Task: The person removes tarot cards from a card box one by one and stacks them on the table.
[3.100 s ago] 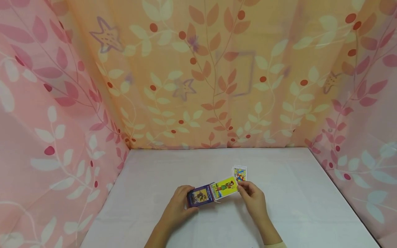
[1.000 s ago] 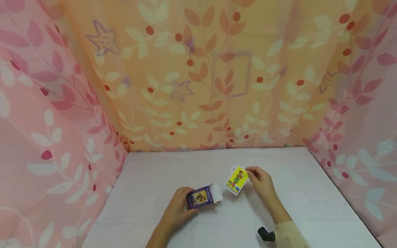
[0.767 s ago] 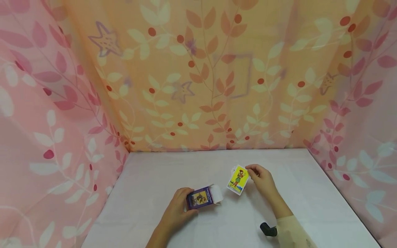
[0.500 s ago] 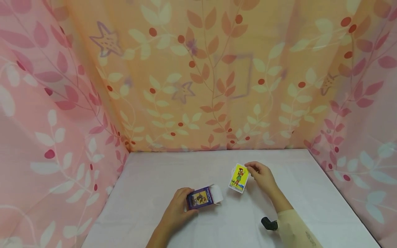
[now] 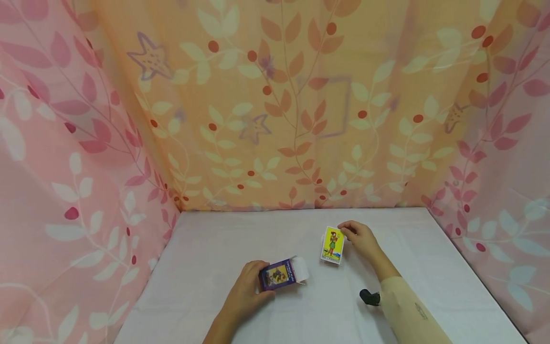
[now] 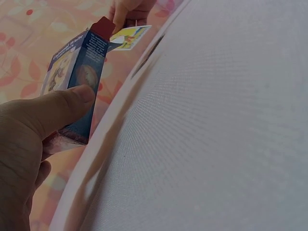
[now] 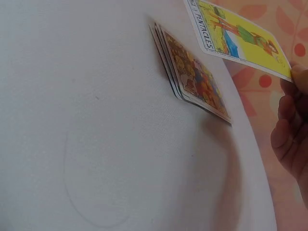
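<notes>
My left hand (image 5: 247,289) grips a purple tarot card box (image 5: 277,275) between thumb and fingers, tilted, with its white end flap open toward the right. In the left wrist view the thumb presses on the box's narrow printed side. My right hand (image 5: 361,240) pinches a yellow tarot card (image 5: 333,245) by its upper right corner. In the right wrist view, this card is lettered "Pentacles" and is held just above a small stack of tarot cards (image 7: 195,79), apart from it. From the head view the held card hides most of that stack.
A white-covered table (image 5: 223,243) lies under both hands. Behind it hangs an orange leaf-patterned curtain (image 5: 296,157), with pink curtains (image 5: 86,200) at the sides. A black device (image 5: 369,297) sits at the right sleeve's underside.
Three seconds ago the yellow card was at the box's open end; my right hand has since drawn it away to the right. Lately it has turned more upright over the stack. The left hand stays put.
</notes>
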The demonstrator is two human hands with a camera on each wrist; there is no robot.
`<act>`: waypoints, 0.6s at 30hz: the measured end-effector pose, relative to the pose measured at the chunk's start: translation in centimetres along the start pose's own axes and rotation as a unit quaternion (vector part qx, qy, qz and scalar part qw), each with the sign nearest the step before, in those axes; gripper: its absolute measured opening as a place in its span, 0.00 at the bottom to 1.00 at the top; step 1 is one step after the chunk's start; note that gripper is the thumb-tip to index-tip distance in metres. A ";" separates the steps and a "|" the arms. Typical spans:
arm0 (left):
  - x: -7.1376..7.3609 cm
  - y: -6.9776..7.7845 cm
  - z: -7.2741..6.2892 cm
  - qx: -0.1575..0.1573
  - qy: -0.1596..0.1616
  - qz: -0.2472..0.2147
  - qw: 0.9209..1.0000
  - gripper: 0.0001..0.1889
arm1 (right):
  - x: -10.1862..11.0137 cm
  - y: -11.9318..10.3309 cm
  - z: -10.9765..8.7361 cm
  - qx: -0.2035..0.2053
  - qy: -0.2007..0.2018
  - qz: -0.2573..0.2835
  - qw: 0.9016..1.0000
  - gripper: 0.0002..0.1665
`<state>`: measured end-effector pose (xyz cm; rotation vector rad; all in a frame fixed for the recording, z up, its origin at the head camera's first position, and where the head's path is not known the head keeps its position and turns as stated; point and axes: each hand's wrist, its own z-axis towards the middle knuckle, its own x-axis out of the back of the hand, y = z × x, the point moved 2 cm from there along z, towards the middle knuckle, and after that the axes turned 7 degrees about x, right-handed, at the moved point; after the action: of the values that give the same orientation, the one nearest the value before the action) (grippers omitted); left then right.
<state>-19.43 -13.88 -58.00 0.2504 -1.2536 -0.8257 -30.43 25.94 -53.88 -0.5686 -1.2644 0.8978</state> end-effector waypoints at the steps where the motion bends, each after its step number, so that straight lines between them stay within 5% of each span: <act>1: 0.0 0.0 0.0 0.000 0.000 -0.001 1.000 0.42 | -0.1 0.1 0.1 -0.002 -0.004 0.000 1.000 0.11; 18: 0.1 0.0 -0.1 0.004 -0.001 -0.004 1.000 0.43 | -1.1 2.4 2.0 -0.065 -0.047 0.000 0.997 0.13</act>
<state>-19.36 -13.97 -57.97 0.2610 -1.2579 -0.8292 -32.99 26.20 -55.92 -0.6347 -1.4147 0.8540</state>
